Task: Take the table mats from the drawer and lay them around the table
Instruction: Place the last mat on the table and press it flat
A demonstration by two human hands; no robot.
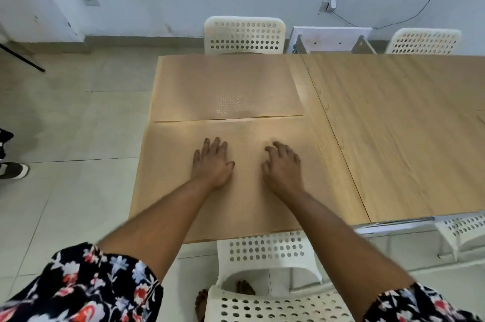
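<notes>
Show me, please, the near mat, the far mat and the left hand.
near mat (pixel 168 190), head view, bare left part.
far mat (pixel 210 80), head view, its middle.
left hand (pixel 213 161), head view, back of hand.

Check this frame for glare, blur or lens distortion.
Head view: a glare patch on the far mat and a bright sheen on the near mat; wide-angle bend splays the table edges; the hands are slightly soft.
</notes>
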